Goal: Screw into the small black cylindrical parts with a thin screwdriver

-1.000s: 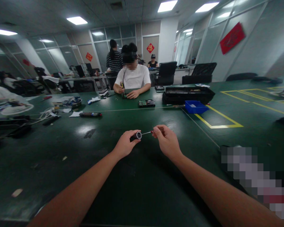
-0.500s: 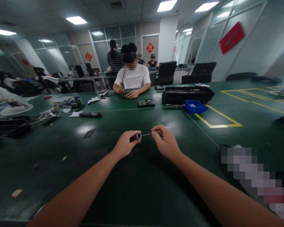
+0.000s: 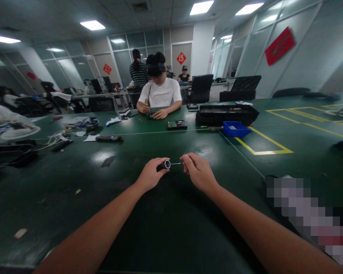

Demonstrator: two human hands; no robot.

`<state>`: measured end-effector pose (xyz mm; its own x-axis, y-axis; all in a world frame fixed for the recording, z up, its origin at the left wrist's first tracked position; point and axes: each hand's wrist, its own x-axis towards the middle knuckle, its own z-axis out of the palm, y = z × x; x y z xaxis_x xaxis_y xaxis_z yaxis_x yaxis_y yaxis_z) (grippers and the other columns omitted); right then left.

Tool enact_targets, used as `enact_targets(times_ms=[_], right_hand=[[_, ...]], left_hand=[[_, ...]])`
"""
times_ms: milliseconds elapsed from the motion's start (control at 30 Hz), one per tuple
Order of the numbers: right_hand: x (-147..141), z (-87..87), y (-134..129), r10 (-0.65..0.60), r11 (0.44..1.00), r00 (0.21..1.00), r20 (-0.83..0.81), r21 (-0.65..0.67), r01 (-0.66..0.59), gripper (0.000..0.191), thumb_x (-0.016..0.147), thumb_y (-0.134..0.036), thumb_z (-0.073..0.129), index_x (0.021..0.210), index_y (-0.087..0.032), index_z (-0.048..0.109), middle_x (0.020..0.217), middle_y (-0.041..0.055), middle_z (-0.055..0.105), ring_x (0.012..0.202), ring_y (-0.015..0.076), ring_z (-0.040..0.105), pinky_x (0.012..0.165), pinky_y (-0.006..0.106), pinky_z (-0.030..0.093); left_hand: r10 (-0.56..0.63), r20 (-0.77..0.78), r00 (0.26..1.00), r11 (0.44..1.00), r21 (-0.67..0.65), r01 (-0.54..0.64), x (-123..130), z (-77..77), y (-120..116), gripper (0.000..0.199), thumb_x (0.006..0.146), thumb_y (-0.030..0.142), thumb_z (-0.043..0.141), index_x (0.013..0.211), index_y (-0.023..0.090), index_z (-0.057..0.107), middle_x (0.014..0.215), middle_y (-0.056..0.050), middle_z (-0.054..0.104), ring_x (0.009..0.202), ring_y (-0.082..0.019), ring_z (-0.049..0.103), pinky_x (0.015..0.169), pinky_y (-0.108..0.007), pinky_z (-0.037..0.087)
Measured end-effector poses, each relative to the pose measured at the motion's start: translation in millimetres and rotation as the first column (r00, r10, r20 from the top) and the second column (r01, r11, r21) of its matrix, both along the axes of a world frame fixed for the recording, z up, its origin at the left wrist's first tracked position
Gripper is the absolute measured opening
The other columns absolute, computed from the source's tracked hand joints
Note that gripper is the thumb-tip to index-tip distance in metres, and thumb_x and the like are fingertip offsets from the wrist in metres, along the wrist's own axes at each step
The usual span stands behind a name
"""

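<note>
My left hand (image 3: 152, 174) is closed around a short dark cylinder (image 3: 167, 164) with a silver ring at its open end, which faces me. What lies inside the ring is too small to make out. In my right hand (image 3: 199, 171) is a thin screwdriver (image 3: 177, 163), its handle mostly covered by my fingers. Its slim metal shaft points left and reaches the side of the cylinder near the ring. Whether the tip meets a screw there cannot be seen. Both hands are just above the dark green table (image 3: 165, 220).
Across the table a person in a white shirt (image 3: 162, 93) works on a small item. A circuit board device (image 3: 177, 125), a blue tray (image 3: 236, 129) and a long black case (image 3: 227, 114) lie ahead. Left are a dark tool (image 3: 109, 138) and cables (image 3: 53, 139).
My right fingers have shifted their grip on the screwdriver, curling over and turning its handle slightly. The left hand and the cylinder have hardly moved.
</note>
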<state>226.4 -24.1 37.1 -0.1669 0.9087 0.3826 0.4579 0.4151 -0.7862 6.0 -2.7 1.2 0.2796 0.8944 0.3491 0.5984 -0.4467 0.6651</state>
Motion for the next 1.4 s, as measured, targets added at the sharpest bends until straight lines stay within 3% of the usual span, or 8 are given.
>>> enact_targets(times_ms=[133, 267, 433, 533, 600, 767, 1167, 1400], right_hand=[[-1.9, -3.1, 2.2, -0.05, 0.998, 0.987, -0.154, -0.046, 0.043, 0.024, 0.097, -0.036, 0.051, 0.114, -0.021, 0.059, 0.08, 0.001, 0.067, 0.072, 0.0185, 0.066, 0.07, 0.033, 0.05], [-4.5, -10.6, 9.1, -0.054, 0.989, 0.925, -0.377, -0.148, -0.003, 0.025, 0.092, -0.043, 0.059, 0.098, -0.019, 0.063, 0.089, 0.0068, 0.071, 0.082, 0.0207, 0.069, 0.081, 0.038, 0.055], [-4.3, -21.3, 21.6, -0.135, 0.952, 0.718, -0.683, -0.291, -0.098, 0.028, 0.093, -0.047, 0.058, 0.091, -0.02, 0.065, 0.081, 0.0065, 0.068, 0.075, 0.0208, 0.067, 0.079, 0.041, 0.059], [-1.8, -24.9, 28.2, -0.251, 0.891, 0.636, -0.729, -0.431, -0.142, 0.025, 0.094, -0.042, 0.057, 0.083, -0.021, 0.064, 0.07, 0.0037, 0.062, 0.062, 0.0178, 0.061, 0.073, 0.039, 0.06], [-0.2, -26.2, 31.0, -0.328, 0.862, 0.625, -0.708, -0.495, -0.109, 0.023, 0.093, -0.038, 0.06, 0.078, -0.021, 0.063, 0.067, 0.0017, 0.059, 0.058, 0.0154, 0.057, 0.07, 0.036, 0.06], [0.8, -28.0, 30.9, -0.322, 0.912, 0.702, -0.635, -0.407, 0.05, 0.022, 0.088, -0.043, 0.067, 0.082, -0.022, 0.066, 0.078, 0.0029, 0.065, 0.069, 0.0163, 0.061, 0.065, 0.03, 0.056], [-2.0, -14.5, 17.0, -0.168, 0.959, 0.861, -0.481, -0.281, 0.031, 0.032, 0.091, -0.049, 0.061, 0.094, -0.017, 0.068, 0.086, 0.0064, 0.071, 0.076, 0.0181, 0.066, 0.072, 0.033, 0.053], [2.8, -8.1, 13.4, -0.214, 0.97, 0.963, -0.162, -0.154, 0.19, 0.044, 0.088, -0.061, 0.061, 0.078, -0.019, 0.068, 0.066, 0.0035, 0.069, 0.06, 0.018, 0.063, 0.063, 0.033, 0.046]], left_hand=[[0.008, -0.011, 1.0, 1.0, 0.0, -0.008, 0.0, -0.6, 0.2, 0.041, 0.088, 0.022, 0.07, 0.129, 0.025, 0.066, 0.126, -0.007, 0.068, 0.119, -0.025, 0.059, 0.108, -0.043, 0.042], [0.023, 0.012, 1.0, 1.0, 0.0, -0.023, 0.7, 0.6, -0.8, 0.042, 0.089, 0.023, 0.069, 0.13, 0.025, 0.065, 0.128, -0.007, 0.067, 0.121, -0.025, 0.059, 0.109, -0.043, 0.041], [-0.021, -0.059, 0.998, 0.995, 0.093, 0.026, 0.6, 7.3, -0.7, 0.043, 0.091, 0.024, 0.067, 0.133, 0.027, 0.063, 0.133, -0.006, 0.066, 0.125, -0.024, 0.057, 0.114, -0.047, 0.035], [-0.046, -0.197, 0.979, 0.989, 0.131, 0.073, -0.8, 9.5, 1.8, 0.041, 0.092, 0.026, 0.068, 0.132, 0.03, 0.062, 0.132, -0.005, 0.066, 0.127, -0.024, 0.055, 0.119, -0.054, 0.023], [-0.034, -0.255, 0.966, 0.991, 0.114, 0.065, -1.9, 8.2, 4.1, 0.041, 0.092, 0.028, 0.069, 0.132, 0.03, 0.063, 0.129, -0.005, 0.067, 0.125, -0.025, 0.056, 0.117, -0.054, 0.025], [-0.036, -0.279, 0.96, 0.995, 0.081, 0.061, -2.7, 3.0, 6.5, 0.041, 0.091, 0.029, 0.07, 0.131, 0.027, 0.063, 0.124, -0.005, 0.069, 0.117, -0.024, 0.059, 0.108, -0.047, 0.037], [-0.029, -0.218, 0.976, 0.999, 0.03, 0.036, -3.4, 1.2, 3.8, 0.045, 0.093, 0.031, 0.067, 0.137, 0.031, 0.059, 0.128, -0.003, 0.068, 0.122, -0.025, 0.058, 0.117, -0.054, 0.027], [-0.011, -0.192, 0.981, 1.0, 0.025, 0.016, -2.6, 3.5, 2.1, 0.044, 0.093, 0.031, 0.067, 0.136, 0.03, 0.06, 0.131, -0.004, 0.067, 0.123, -0.026, 0.058, 0.118, -0.055, 0.025]])
